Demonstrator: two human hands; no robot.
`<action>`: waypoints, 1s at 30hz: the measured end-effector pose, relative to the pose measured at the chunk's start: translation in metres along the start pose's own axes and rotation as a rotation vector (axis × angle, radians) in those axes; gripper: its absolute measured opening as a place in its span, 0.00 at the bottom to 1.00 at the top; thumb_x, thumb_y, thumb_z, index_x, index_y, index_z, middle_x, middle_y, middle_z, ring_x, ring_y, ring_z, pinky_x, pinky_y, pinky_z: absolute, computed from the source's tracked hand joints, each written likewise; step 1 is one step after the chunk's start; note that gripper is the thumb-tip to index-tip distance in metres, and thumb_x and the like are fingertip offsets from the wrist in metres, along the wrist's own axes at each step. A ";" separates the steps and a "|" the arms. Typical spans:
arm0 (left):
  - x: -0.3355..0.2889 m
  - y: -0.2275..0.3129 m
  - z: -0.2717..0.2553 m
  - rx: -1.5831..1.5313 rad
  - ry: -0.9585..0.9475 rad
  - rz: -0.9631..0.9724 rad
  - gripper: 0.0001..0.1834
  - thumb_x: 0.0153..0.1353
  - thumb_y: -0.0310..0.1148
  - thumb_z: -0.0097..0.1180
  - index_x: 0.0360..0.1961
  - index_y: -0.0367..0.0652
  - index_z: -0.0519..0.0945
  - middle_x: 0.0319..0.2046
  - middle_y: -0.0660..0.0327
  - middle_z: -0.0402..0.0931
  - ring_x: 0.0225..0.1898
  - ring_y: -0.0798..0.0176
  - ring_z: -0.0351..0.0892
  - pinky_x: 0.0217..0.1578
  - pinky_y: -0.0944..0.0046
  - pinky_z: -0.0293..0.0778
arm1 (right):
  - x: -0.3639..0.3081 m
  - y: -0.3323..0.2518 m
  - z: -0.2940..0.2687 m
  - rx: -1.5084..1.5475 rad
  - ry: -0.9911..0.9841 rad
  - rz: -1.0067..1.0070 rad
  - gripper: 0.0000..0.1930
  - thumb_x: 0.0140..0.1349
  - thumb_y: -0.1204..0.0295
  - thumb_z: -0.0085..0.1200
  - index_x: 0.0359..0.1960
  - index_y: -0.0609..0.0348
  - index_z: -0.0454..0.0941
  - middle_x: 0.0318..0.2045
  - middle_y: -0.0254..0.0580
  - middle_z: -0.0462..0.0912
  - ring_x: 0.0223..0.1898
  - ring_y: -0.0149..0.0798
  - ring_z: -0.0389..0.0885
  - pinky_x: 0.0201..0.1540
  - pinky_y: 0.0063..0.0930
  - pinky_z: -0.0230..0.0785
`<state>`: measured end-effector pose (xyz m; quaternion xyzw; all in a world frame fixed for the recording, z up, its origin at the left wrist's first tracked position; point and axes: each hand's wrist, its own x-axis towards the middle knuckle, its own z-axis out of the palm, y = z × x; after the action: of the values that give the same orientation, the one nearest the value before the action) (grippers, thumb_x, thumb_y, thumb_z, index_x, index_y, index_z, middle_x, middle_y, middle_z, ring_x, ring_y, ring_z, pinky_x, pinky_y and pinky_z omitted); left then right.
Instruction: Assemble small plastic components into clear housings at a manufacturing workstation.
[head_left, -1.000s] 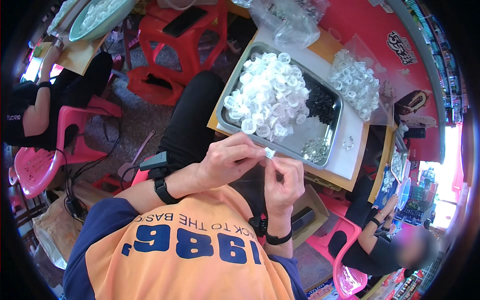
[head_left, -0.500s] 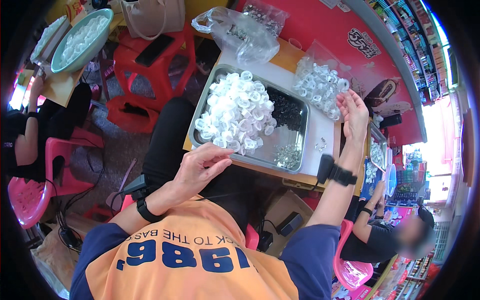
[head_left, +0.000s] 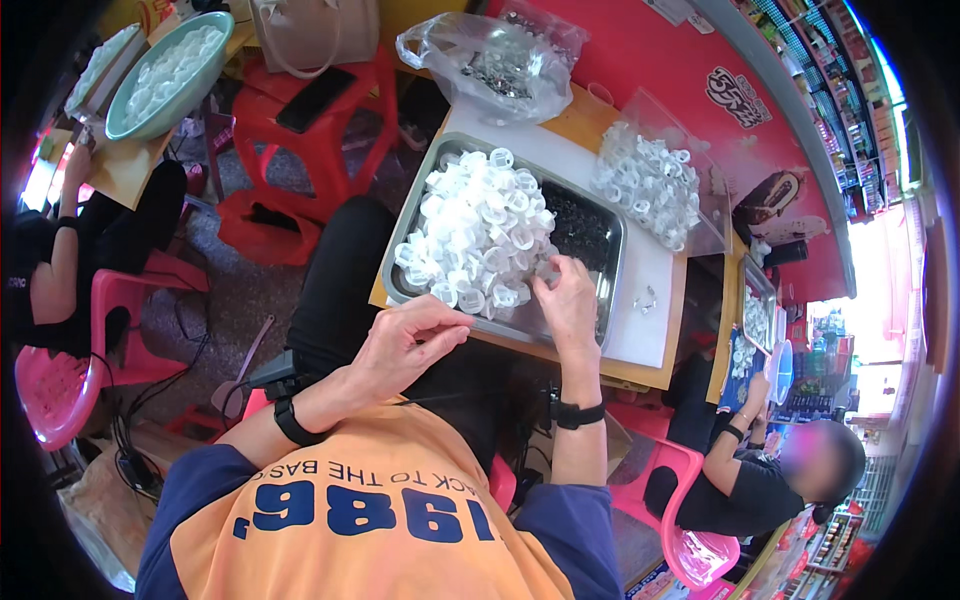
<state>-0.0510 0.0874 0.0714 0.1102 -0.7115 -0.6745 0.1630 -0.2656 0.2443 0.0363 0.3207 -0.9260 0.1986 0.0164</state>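
Note:
My left hand (head_left: 408, 343) hovers at the near left edge of a metal tray (head_left: 617, 262), its thumb and fingers pressed together. Whatever may be between them is hidden. Over the tray's middle, my right hand (head_left: 568, 305) has its fingers curled in a pinch beside a heap of white translucent plastic ring-shaped pieces (head_left: 470, 225). What those fingertips hold, if anything, I cannot make out. Small black parts (head_left: 582, 222) lie in the tray's far right corner, beyond my right hand. That hand covers much of the near right part of the tray.
A clear bag of similar plastic pieces (head_left: 652, 188) lies right of the tray, with a few small metal parts (head_left: 645, 300) nearer me. A bag of metal parts (head_left: 505, 70) sits behind. A red stool (head_left: 350, 110) bears a phone (head_left: 314, 100). Co-workers sit at both sides.
My right hand has moved left and nearer, from the bag of plastic pieces to over the tray. My left hand has stayed almost in place.

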 end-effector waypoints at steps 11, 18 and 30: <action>0.018 0.015 0.009 -0.475 -0.139 -0.372 0.14 0.65 0.25 0.57 0.51 0.33 0.78 0.39 0.58 0.82 0.38 0.66 0.83 0.41 0.69 0.80 | -0.065 -0.049 -0.050 1.033 -0.029 -0.032 0.22 0.52 0.88 0.60 0.51 0.65 0.76 0.53 0.43 0.74 0.50 0.34 0.77 0.54 0.27 0.71; 0.013 0.012 0.019 -0.498 -0.242 -0.195 0.25 0.57 0.19 0.63 0.57 0.37 0.75 0.55 0.58 0.72 0.52 0.67 0.75 0.50 0.67 0.77 | -0.090 -0.073 -0.049 1.074 -0.073 0.132 0.19 0.53 0.82 0.65 0.48 0.67 0.78 0.43 0.39 0.80 0.43 0.29 0.80 0.48 0.22 0.73; 0.004 -0.008 0.020 -0.420 -0.190 -0.255 0.17 0.59 0.23 0.63 0.50 0.34 0.79 0.46 0.59 0.78 0.45 0.71 0.78 0.46 0.71 0.77 | -0.076 -0.038 -0.055 0.617 -0.062 0.231 0.11 0.59 0.72 0.62 0.43 0.61 0.83 0.32 0.40 0.84 0.30 0.29 0.80 0.35 0.24 0.72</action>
<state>-0.0632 0.1038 0.0631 0.0989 -0.5486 -0.8297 0.0285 -0.1879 0.2820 0.0883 0.2095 -0.8525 0.4602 -0.1323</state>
